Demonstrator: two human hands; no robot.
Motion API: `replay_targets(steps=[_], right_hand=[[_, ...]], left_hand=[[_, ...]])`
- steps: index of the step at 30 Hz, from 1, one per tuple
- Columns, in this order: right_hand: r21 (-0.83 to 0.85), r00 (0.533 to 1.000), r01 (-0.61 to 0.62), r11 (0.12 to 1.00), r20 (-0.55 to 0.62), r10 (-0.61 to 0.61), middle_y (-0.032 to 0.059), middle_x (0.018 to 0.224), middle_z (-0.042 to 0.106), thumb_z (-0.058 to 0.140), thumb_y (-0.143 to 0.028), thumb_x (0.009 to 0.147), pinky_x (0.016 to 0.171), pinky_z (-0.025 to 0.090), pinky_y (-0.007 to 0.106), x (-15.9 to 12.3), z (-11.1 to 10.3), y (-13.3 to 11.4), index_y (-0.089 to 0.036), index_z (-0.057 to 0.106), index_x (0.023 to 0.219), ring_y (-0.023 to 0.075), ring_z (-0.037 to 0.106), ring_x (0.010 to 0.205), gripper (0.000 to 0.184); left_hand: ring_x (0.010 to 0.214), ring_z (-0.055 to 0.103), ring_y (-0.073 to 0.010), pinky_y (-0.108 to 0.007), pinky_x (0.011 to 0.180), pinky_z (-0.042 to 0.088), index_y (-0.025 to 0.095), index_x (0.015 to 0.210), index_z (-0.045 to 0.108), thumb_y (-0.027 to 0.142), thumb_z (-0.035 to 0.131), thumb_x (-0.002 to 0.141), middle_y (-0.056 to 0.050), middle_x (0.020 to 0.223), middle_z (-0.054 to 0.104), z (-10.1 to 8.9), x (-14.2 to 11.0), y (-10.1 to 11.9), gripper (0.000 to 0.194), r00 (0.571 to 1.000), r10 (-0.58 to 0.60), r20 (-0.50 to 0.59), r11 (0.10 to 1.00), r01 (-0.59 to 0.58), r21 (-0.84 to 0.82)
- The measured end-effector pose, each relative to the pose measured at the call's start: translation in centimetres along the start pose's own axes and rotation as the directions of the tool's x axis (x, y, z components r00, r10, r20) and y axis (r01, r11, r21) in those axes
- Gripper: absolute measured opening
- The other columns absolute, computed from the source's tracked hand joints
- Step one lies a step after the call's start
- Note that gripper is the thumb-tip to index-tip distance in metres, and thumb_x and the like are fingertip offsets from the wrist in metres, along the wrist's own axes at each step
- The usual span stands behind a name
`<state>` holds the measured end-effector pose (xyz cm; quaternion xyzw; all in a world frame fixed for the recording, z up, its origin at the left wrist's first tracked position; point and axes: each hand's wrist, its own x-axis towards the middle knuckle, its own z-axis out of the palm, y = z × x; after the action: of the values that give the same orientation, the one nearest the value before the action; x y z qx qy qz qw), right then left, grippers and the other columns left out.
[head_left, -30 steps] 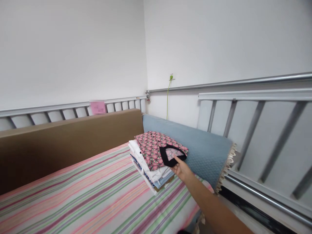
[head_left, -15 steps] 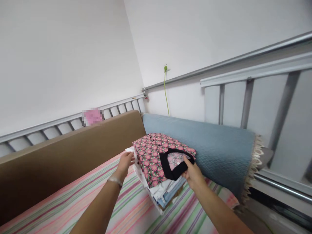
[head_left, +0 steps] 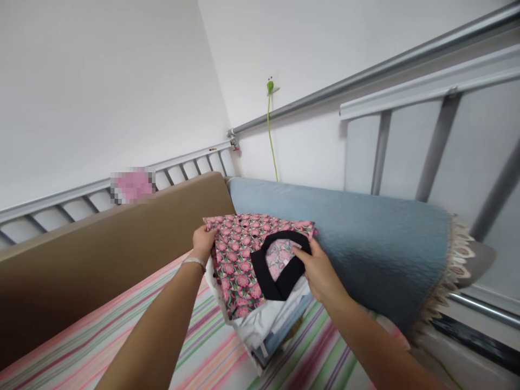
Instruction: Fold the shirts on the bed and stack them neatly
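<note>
A folded pink floral shirt [head_left: 235,254] with a black collar [head_left: 270,279] lies on top of a stack of folded clothes. My left hand [head_left: 203,242] is closed on the shirt's far left corner. At the other side, my right hand [head_left: 320,269] grips the shirt by the right part of its collar, thumb on top; its other fingertips are hidden underneath. Below the shirt show a white garment [head_left: 255,324] and a light blue garment [head_left: 280,333]. The stack's lower layers are mostly hidden.
The stack rests on a striped bedsheet [head_left: 195,325]. Behind it stands a brown headboard-like panel [head_left: 122,244]. A rolled light blue mat [head_left: 365,233] with a fringed end lies to the right. Radiators [head_left: 174,172] line the walls, and a green plug [head_left: 270,86] sits in a socket.
My left hand has moved from beside the stack onto the shirt's corner and closed on it. My right hand keeps its hold at the collar. The view has shifted slightly.
</note>
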<state>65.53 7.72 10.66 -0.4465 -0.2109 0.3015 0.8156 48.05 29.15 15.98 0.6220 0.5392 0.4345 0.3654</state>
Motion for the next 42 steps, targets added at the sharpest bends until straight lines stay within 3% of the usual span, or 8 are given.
replay_targets(steps=[7,11,15,18,21,25,30,42], right_hand=[[-0.086,0.987,-0.157,0.984,0.011,0.158,0.0031,0.098,0.069,0.067,-0.024,0.062,0.06,0.051,0.029,0.3,-1.0,0.7,-0.027,0.055,0.112,0.0212,0.065,0.078,0.052],[-0.486,0.95,-0.291,0.824,-0.041,0.311,0.0053,0.081,0.07,0.065,-0.027,0.066,0.054,0.049,0.034,-0.9,-5.2,-0.3,-0.024,0.056,0.115,0.0235,0.065,0.062,0.05],[-0.915,0.974,0.182,0.361,0.118,-0.193,0.0099,0.097,0.069,0.057,-0.034,0.077,0.082,0.047,0.042,-2.3,-4.7,-4.8,-0.021,0.063,0.111,0.0287,0.063,0.093,0.037],[-0.803,0.778,0.593,0.063,0.551,-0.301,0.0089,0.123,0.059,0.039,-0.037,0.091,0.099,0.036,0.044,-1.5,0.8,-6.1,-0.024,0.058,0.12,0.0253,0.051,0.116,0.037],[-0.677,0.656,0.722,-0.143,0.736,-0.169,0.0068,0.14,0.043,0.037,-0.049,0.091,0.106,0.021,0.057,2.1,7.0,-3.8,-0.029,0.051,0.128,0.0296,0.031,0.132,0.045],[-0.65,0.669,0.742,-0.164,0.733,0.12,0.0036,0.148,0.03,0.035,-0.066,0.085,0.101,0.013,0.068,7.7,9.6,2.3,-0.038,0.044,0.133,0.0364,0.016,0.136,0.056],[-0.755,0.743,0.65,-0.08,0.612,0.27,0.0021,0.152,0.019,0.024,-0.07,0.084,0.098,0.018,0.07,10.6,6.0,8.1,-0.045,0.026,0.14,0.0385,0.013,0.137,0.061],[-0.766,0.742,0.638,-0.081,0.583,0.33,0.0004,0.154,0.013,0.022,-0.072,0.083,0.099,0.019,0.068,12.0,6.5,10.8,-0.044,0.022,0.141,0.0397,0.011,0.137,0.065]], left_hand=[[0.076,0.061,-0.0196,-0.027,0.066,0.046,0.013,0.078,0.065,0.031,0.062,0.066,-0.007,0.077,0.069,-3.1,-2.9,-2.9,0.023,0.985,0.136,-0.106,0.981,-0.119,0.154],[0.078,0.064,-0.0259,-0.035,0.069,0.049,0.007,0.089,0.064,0.035,0.065,0.065,-0.014,0.075,0.068,-4.3,-4.4,-4.2,0.037,0.989,0.083,-0.126,0.963,-0.047,0.267],[0.125,0.041,-0.0339,-0.049,0.102,0.032,0.008,0.132,0.039,0.041,0.053,0.077,-0.024,0.133,0.047,-4.3,-6.1,-2.2,0.065,0.96,0.211,-0.184,0.906,-0.121,0.406],[0.136,0.022,-0.0375,-0.058,0.107,0.02,0.021,0.136,0.037,0.051,0.042,0.082,-0.016,0.147,0.03,-2.3,-8.2,-0.6,0.061,0.939,0.344,-0.006,0.732,-0.264,0.628],[0.136,0.016,-0.0441,-0.067,0.103,0.017,0.025,0.134,0.041,0.063,0.034,0.08,-0.017,0.148,0.027,0.5,-9.5,-0.7,0.066,0.932,0.336,0.138,0.541,-0.31,0.781],[0.134,0.018,-0.0463,-0.069,0.101,0.017,0.027,0.137,0.036,0.069,0.025,0.078,-0.018,0.147,0.028,3.0,-8.9,-3.2,0.073,0.961,0.21,0.179,0.471,-0.26,0.843],[0.134,0.021,-0.0446,-0.069,0.1,0.021,0.029,0.139,0.03,0.071,0.017,0.078,-0.018,0.149,0.026,5.0,-8.5,-6.4,0.075,0.963,0.184,0.198,0.487,-0.264,0.833],[0.134,0.025,-0.0411,-0.066,0.098,0.028,0.031,0.139,0.029,0.071,0.016,0.078,-0.016,0.148,0.028,5.9,-7.2,-8.9,0.074,0.973,0.161,0.167,0.569,-0.229,0.79]])
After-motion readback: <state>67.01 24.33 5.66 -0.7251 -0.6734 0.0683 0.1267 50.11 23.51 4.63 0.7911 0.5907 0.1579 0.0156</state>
